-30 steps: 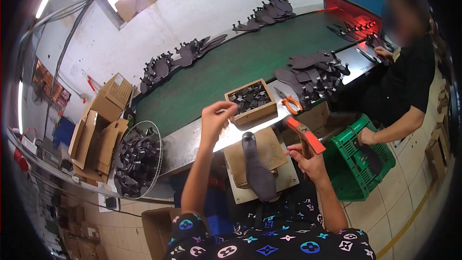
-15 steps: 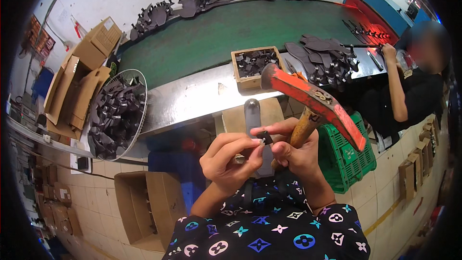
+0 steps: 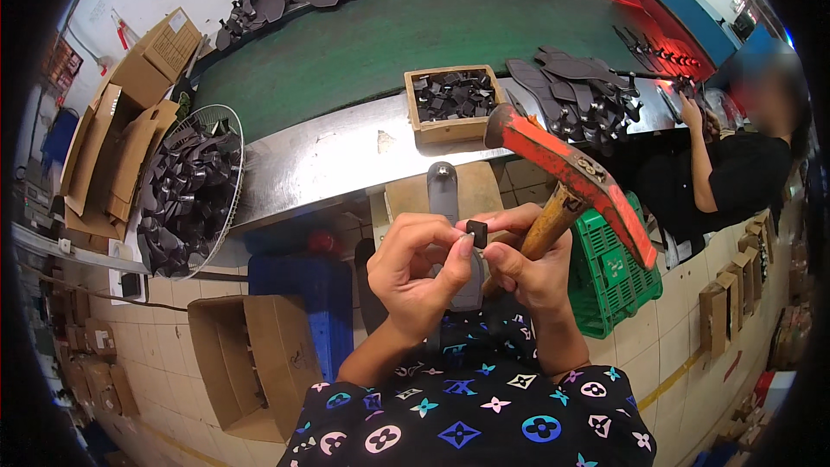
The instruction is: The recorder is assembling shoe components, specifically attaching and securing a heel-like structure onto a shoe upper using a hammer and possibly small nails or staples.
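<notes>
My left hand (image 3: 417, 275) pinches a small black square heel tip (image 3: 477, 233) between thumb and fingertips. My right hand (image 3: 534, 272) is closed around the wooden handle of a hammer (image 3: 577, 177), whose worn red head points up and away. The right thumb and forefinger also reach to the heel tip's other side. Just beyond my fingers, a dark grey shoe sole (image 3: 443, 192) lies lengthwise over a wooden block (image 3: 487, 184); its lower part is partly hidden by my hands. A wooden box (image 3: 451, 132) of many such black tips stands on the metal bench edge.
A green belt (image 3: 363, 60) runs behind the bench. Heeled soles (image 3: 571, 91) are piled at the right. A wire basket (image 3: 239, 182) of dark parts and cardboard boxes (image 3: 251, 363) stand left. A green crate (image 3: 616, 272) and a co-worker (image 3: 735, 164) are at the right.
The heel tip has turned so its flat square face shows between my fingertips. My view has shifted slightly. The co-worker's hands now hold a dark part.
</notes>
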`<state>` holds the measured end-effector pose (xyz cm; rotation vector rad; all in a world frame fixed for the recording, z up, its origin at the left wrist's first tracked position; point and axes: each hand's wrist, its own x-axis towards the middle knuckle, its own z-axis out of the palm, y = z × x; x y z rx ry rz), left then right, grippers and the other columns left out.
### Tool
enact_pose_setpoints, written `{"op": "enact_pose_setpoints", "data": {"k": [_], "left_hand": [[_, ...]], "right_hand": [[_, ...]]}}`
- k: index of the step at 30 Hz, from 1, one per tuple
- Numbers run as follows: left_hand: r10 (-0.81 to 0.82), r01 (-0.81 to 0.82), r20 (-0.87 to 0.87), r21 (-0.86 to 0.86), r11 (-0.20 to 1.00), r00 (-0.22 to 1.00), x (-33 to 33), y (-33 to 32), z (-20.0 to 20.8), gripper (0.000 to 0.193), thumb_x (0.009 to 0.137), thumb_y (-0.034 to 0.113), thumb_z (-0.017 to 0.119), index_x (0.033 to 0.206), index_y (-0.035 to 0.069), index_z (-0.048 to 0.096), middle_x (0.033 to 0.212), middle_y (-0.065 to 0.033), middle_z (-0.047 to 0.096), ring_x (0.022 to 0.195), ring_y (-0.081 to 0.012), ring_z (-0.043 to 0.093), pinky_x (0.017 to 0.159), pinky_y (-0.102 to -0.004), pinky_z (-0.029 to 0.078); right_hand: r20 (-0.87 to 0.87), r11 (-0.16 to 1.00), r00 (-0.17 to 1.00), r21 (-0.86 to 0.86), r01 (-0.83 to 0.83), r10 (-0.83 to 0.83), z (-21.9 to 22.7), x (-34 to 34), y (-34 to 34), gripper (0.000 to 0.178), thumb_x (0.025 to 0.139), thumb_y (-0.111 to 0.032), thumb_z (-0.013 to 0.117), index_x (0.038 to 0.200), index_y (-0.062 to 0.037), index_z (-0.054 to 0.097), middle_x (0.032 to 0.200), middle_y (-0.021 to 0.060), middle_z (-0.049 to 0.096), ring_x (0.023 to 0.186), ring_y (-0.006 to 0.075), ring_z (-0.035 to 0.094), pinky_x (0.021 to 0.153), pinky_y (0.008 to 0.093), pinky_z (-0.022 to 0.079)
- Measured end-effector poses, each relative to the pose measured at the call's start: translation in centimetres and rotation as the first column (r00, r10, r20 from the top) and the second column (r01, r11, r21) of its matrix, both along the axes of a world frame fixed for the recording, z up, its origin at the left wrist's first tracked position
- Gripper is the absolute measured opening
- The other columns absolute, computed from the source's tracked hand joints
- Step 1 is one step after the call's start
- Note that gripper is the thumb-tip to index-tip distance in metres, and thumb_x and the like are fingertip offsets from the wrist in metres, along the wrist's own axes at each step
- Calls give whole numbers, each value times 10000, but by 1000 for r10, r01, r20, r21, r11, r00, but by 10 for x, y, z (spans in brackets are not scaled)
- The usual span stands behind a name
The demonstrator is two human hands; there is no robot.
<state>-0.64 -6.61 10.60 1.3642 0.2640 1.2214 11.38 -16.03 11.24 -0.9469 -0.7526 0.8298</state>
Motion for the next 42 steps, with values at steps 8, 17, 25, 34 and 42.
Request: {"op": "enact_pose_setpoints", "data": {"k": [8,17,25,34,42], "left_hand": [[56,-12,-476,95,995,878,24,48,-43,230,814,97,787,986,-6,675,929,-100,657,768,-157,659,685,-271,510],[116,69,-591,281,957,798,55,106,-114,300,794,281,788,1009,86,712,954,-56,723,935,-248,667,1091,-540,274],[6,121,-585,179,976,811,46,109,-131,253,761,171,768,984,61,720,945,-86,726,916,-266,671,1112,-522,289],[111,127,-614,331,935,781,43,106,-109,262,745,156,790,968,46,705,885,-109,713,812,-261,671,965,-440,436],[48,145,-585,278,950,810,40,113,-115,585,764,104,808,1234,18,471,967,-90,679,849,-139,630,771,-297,506]], "right_hand": [[303,961,932,-125,248,-201,-28,41,27,177,881,-45,697,1050,5,684,1014,117,721,479,18,479,414,175,341],[526,956,851,-240,170,-19,-86,85,80,222,891,-126,703,1050,28,686,871,40,701,777,93,610,693,257,470],[790,991,613,-100,86,27,-71,75,85,197,835,-49,683,1018,15,647,878,166,634,802,337,623,719,373,481],[874,990,483,-104,92,47,-70,73,80,232,770,52,667,996,36,617,964,149,612,845,325,617,761,356,496],[923,978,380,-130,165,59,-68,72,73,227,806,8,707,1021,17,635,967,131,614,843,286,634,747,338,505]]}}
